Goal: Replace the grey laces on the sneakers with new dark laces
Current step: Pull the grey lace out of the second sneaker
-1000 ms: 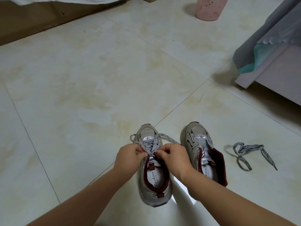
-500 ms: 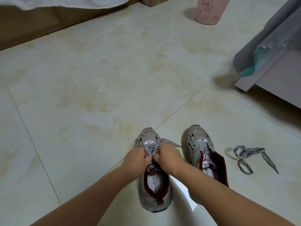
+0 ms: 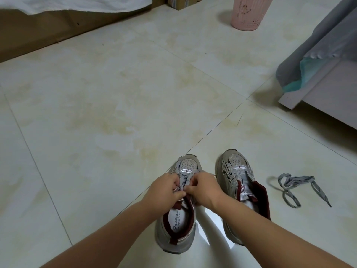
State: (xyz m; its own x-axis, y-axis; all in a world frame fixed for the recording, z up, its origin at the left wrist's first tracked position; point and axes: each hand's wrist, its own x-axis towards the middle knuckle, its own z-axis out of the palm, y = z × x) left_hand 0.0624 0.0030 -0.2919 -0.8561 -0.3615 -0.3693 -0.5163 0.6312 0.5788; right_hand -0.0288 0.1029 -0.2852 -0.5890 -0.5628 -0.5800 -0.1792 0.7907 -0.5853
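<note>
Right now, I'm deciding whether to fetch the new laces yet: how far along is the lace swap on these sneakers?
Done: the right-side grey-and-maroon sneaker has no lace, and a loose grey lace lies on the tiled floor beside it. In hand: the left hand and right hand pinch the grey lace in the left-side sneaker. Left: finishing that removal and fitting dark laces; none are in view.

Left hand [image 3: 167, 188] and right hand [image 3: 205, 187] cover left sneaker [image 3: 178, 219] eyelets; fingertip grip on grey lace [image 3: 184, 179] unclear. Pink bin [image 3: 248, 13] top cropped. Right forearm hides right sneaker [image 3: 240, 185] heel.
</note>
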